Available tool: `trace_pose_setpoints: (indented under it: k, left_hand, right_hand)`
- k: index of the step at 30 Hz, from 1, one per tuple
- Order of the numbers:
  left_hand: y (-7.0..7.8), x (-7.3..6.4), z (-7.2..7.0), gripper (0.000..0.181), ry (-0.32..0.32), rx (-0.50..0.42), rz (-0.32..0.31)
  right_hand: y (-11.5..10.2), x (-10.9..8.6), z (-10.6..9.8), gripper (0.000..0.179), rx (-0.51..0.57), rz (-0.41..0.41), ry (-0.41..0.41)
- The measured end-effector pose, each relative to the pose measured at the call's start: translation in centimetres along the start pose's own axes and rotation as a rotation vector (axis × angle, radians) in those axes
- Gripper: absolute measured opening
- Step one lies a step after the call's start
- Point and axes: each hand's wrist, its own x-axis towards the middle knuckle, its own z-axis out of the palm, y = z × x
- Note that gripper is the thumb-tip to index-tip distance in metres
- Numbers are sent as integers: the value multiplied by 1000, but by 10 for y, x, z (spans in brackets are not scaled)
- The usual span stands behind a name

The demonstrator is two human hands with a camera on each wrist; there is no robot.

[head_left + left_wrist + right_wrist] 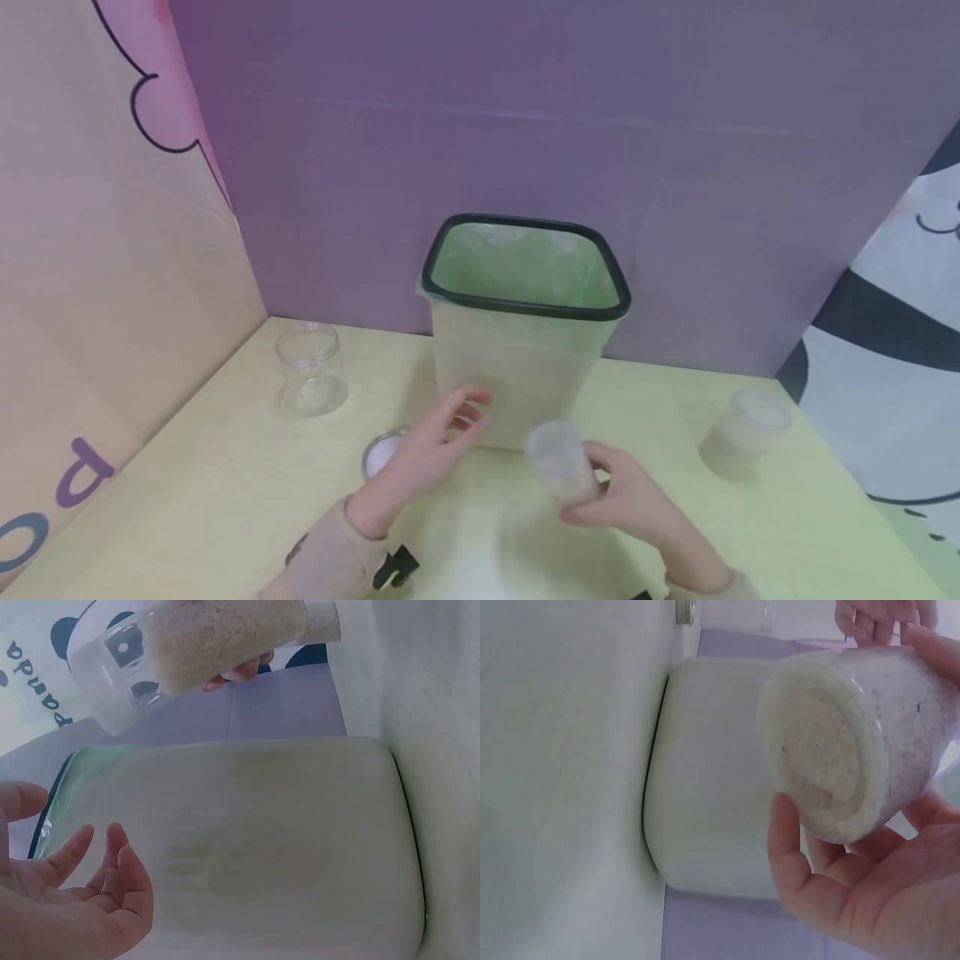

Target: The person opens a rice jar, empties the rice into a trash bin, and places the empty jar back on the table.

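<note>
In the head view my right hand [633, 496] grips a clear plastic cup [562, 468] tilted to the left. The right wrist view shows the cup's base, with pale, grainy stuff [821, 754] against it; what the stuff is I cannot tell. My left hand [438, 437] hangs apart from the cup, its fingers loosely bent around nothing. Behind both hands stands a whitish bin [517, 367] with a black rim and a green liner. A round lid [380, 452] with a metal rim lies on the table, partly hidden by the left hand.
A clear jar [311, 375] stands at the table's back left. To the right is another translucent cup [742, 433] with pale contents. A purple wall panel [525, 142] closes off the back, and printed panels stand at both sides. A small black object [396, 567] shows beside the left sleeve.
</note>
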Motion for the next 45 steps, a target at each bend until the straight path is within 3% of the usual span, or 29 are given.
trace_pose_setpoints:
  k: [8, 17, 22, 28, 38, 45]
  left_hand:
    - [4, -2, 10, 32, -95, 104, 82]
    - [5, -5, 12, 34, -196, 175, 116]
    - [7, -7, 13, 44, -260, 206, 110]
    - [4, -7, 16, 54, -268, 284, 161]
    - [-3, -7, 20, 53, -249, 609, 327]
    - [-5, -7, 20, 53, -230, 750, 446]
  right_hand:
    - [-2, 1, 13, 56, -45, -12, -26]
    - [1, 1, 20, 52, -80, -28, -50]
    - [1, 2, 22, 54, -129, -30, -42]
    - [0, 3, 25, 57, -141, -12, -43]
    - [1, 4, 29, 51, -144, 7, -66]
    - [0, 4, 33, 46, -133, -14, -84]
